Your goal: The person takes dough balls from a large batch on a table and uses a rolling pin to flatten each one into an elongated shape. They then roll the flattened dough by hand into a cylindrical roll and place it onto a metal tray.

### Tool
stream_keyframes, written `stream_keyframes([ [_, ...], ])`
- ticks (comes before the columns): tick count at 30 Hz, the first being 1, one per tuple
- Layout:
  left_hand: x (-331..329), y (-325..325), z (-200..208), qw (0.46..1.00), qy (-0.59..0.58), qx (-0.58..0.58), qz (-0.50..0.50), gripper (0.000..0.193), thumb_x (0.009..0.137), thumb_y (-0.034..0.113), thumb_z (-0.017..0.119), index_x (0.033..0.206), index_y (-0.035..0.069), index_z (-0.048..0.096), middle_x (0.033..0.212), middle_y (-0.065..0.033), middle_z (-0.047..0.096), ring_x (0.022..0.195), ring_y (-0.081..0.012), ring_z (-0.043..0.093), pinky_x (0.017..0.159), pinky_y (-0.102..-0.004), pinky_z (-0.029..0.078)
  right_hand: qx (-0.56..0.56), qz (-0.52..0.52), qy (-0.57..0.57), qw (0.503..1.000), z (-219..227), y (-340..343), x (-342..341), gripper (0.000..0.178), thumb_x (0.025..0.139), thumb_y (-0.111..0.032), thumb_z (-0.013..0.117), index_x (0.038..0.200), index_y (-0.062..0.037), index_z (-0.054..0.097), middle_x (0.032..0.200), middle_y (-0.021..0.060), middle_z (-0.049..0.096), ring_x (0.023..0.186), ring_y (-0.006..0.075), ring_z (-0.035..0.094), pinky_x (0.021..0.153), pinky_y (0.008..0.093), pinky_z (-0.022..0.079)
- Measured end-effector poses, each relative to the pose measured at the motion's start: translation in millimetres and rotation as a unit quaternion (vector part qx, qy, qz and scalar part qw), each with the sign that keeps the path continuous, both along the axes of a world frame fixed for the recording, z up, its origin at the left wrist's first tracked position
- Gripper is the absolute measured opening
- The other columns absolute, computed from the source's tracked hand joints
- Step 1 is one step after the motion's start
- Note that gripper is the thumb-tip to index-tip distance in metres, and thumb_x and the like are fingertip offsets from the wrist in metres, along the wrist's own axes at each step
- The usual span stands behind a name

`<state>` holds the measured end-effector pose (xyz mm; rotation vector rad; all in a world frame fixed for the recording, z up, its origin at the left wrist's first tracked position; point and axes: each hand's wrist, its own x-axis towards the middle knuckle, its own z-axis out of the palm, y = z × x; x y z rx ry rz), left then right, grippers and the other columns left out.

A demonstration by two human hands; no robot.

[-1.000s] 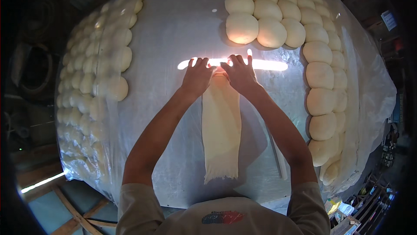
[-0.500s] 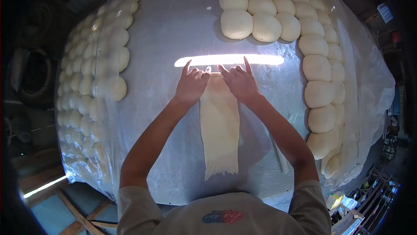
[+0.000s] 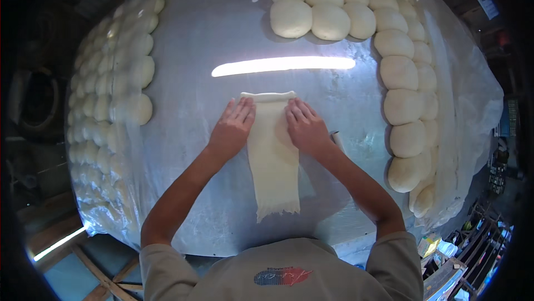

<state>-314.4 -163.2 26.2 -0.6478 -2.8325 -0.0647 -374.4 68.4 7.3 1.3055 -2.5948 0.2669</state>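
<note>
A long, flat strip of pale dough lies lengthwise in front of me on the smooth metal-looking tabletop. Its far end is turned over into a thin, narrow roll, and its near end is ragged. My left hand rests at the strip's left edge, fingers stretched toward the roll. On the opposite edge lies my right hand, its fingers also extended, with the tips just below the roll. Neither hand grips anything. Beside my right forearm a slim rod shows in part; the arm hides the rest.
Rows of round dough balls stand at the far right and run down the right side. More dough balls fill the left side, mostly beneath clear plastic sheeting. Another plastic sheet edges the right. A bright light reflection crosses the tabletop.
My fingers, bunched at the strip's far end with index fingers raised, now lie stretched along its two edges. The hands are farther apart, and the rolled end shows wider. The view has shifted slightly.
</note>
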Motion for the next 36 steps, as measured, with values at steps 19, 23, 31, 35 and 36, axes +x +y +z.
stream_keyframes([
  [19,24,44,64,0.952,-0.214,0.137,0.171,0.068,0.091,0.048,0.050,0.134,-0.004,0.042,0.138,-0.0215,0.045,0.131,-0.0332,0.040,0.109,-0.0579,0.021,-0.057,-0.080,-0.101,0.990,54,-7,33,0.058,0.090,-0.036,0.051,0.130,0.0053,0.046,0.139,0.0211,0.044,0.133,0.0343,0.038,0.107,0.0564,0.028],
  [23,50,51,5,0.972,-0.123,0.120,0.162,0.076,0.093,0.046,0.047,0.142,-0.009,0.026,0.149,-0.0276,0.025,0.139,-0.0395,0.024,0.111,-0.0570,0.018,-0.002,-0.094,-0.098,0.991,22,-12,51,0.060,0.088,-0.031,0.055,0.135,0.0054,0.042,0.143,0.0214,0.040,0.137,0.0344,0.033,0.108,0.0563,0.027],
  [31,97,58,52,0.950,-0.280,0.036,0.137,0.078,0.093,0.045,0.048,0.144,-0.007,0.021,0.148,-0.0268,0.027,0.140,-0.0355,0.026,0.112,-0.0560,0.017,0.053,-0.096,-0.211,0.971,44,16,101,0.063,0.089,-0.033,0.051,0.136,0.0067,0.038,0.144,0.0242,0.035,0.135,0.0372,0.033,0.108,0.0573,0.027],
  [35,57,53,65,0.922,-0.258,0.207,0.202,0.077,0.091,0.043,0.053,0.143,-0.006,0.024,0.147,-0.0251,0.030,0.139,-0.0334,0.029,0.111,-0.0558,0.019,-0.021,-0.110,-0.092,0.989,62,6,67,0.063,0.090,-0.034,0.051,0.137,0.0059,0.038,0.145,0.0235,0.035,0.135,0.0369,0.033,0.106,0.0572,0.028],
  [36,58,56,50,0.946,-0.130,0.224,0.194,0.076,0.091,0.043,0.054,0.143,-0.005,0.027,0.147,-0.0244,0.031,0.139,-0.0333,0.029,0.111,-0.0561,0.020,-0.020,-0.110,-0.090,0.990,53,8,73,0.063,0.090,-0.034,0.051,0.137,0.0059,0.038,0.145,0.0235,0.035,0.135,0.0369,0.033,0.106,0.0572,0.028],
])
